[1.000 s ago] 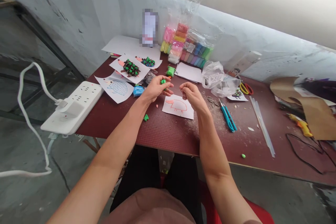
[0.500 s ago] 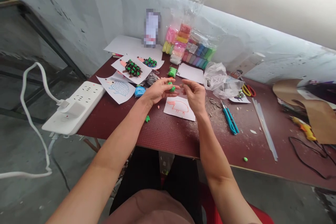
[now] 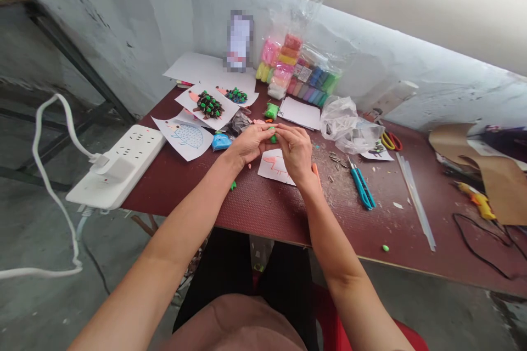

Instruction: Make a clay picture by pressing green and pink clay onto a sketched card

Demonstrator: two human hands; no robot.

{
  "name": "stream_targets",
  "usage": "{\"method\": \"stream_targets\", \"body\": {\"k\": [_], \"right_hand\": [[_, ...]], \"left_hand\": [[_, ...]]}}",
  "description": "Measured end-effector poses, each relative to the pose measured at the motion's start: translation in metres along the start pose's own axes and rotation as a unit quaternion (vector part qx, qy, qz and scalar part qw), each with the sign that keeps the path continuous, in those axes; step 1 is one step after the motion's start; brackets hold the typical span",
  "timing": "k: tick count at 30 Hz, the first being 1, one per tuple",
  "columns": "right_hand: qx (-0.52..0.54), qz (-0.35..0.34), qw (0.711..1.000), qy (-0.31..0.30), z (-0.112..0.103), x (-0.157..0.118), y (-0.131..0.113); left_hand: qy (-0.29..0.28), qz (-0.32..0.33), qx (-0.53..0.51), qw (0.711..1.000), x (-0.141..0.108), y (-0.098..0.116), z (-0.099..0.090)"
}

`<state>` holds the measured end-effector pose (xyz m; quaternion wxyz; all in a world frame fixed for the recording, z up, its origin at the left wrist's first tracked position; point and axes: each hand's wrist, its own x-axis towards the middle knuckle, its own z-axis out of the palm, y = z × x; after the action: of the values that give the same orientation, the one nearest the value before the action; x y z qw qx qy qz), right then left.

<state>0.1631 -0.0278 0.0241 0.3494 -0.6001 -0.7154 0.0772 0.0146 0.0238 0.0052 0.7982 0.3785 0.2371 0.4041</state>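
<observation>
Mid-frame, my left hand (image 3: 248,143) is grasping green clay (image 3: 273,138); my right hand (image 3: 297,152) is meeting it, can't tell if that grip's pinching. I should be pressing lightly.

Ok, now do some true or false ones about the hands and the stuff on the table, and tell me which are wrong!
1. Green clay shows where the left hand and the right hand meet. True.
2. The teal-handled tool is in the right hand. False: it lies on the table.
3. The scissors have one yellow handle and one red. True.
4. The drawing just below the hands is blue. False: its lines are orange.
5. A white plug is in the power strip. True.
</observation>
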Motion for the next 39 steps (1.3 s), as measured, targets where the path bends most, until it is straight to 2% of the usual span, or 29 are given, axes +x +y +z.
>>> {"method": "stream_targets", "body": {"k": [4, 9, 12, 16, 18, 20, 22, 24, 26, 29, 36, 38, 39], "right_hand": [[0.009, -0.022, 1.000, 0.006, 0.002, 0.000, 0.002], [0.014, -0.041, 0.998, -0.045, 0.003, 0.001, 0.006], [0.049, -0.006, 0.998, -0.044, -0.001, 0.003, 0.012], [0.168, 0.077, 0.982, -0.040, -0.009, 0.004, 0.018], [0.218, 0.108, 0.967, -0.081, -0.013, 0.005, 0.018], [0.229, 0.118, 0.958, -0.124, -0.019, 0.006, 0.018], [0.196, 0.120, 0.963, -0.143, -0.027, 0.006, 0.017], [0.117, 0.134, 0.973, -0.149, -0.038, 0.004, 0.015], [0.025, 0.138, 0.969, -0.203, -0.049, -0.001, 0.013], [-0.082, 0.148, 0.954, -0.249, -0.058, -0.012, 0.007], [-0.157, 0.161, 0.930, -0.291, -0.051, -0.025, 0.001], [-0.161, 0.164, 0.927, -0.296, -0.048, -0.025, 0.003], [-0.157, 0.162, 0.927, -0.300, -0.047, -0.025, 0.003]], "left_hand": [[-0.020, 0.005, -0.009, 1.000, -0.001, 0.001, 0.003], [0.029, 0.003, -0.013, 0.999, 0.001, 0.000, 0.002], [0.021, -0.023, -0.004, 1.000, 0.001, -0.002, 0.002], [-0.010, -0.046, 0.018, 0.999, -0.001, -0.003, 0.007], [0.004, -0.039, 0.055, 0.998, -0.002, -0.003, 0.009], [0.052, -0.020, 0.113, 0.992, -0.003, -0.001, 0.010], [0.108, 0.001, 0.152, 0.982, -0.003, 0.002, 0.009], [0.135, 0.007, 0.148, 0.980, -0.003, 0.006, 0.007], [0.133, -0.002, 0.128, 0.983, -0.003, 0.011, 0.006], [0.121, -0.013, 0.128, 0.984, -0.005, 0.014, 0.006], [0.098, 0.003, 0.205, 0.974, -0.004, 0.010, 0.004], [0.106, 0.010, 0.272, 0.956, -0.002, 0.007, 0.001], [0.119, 0.020, 0.325, 0.938, 0.000, 0.004, -0.001]]}}
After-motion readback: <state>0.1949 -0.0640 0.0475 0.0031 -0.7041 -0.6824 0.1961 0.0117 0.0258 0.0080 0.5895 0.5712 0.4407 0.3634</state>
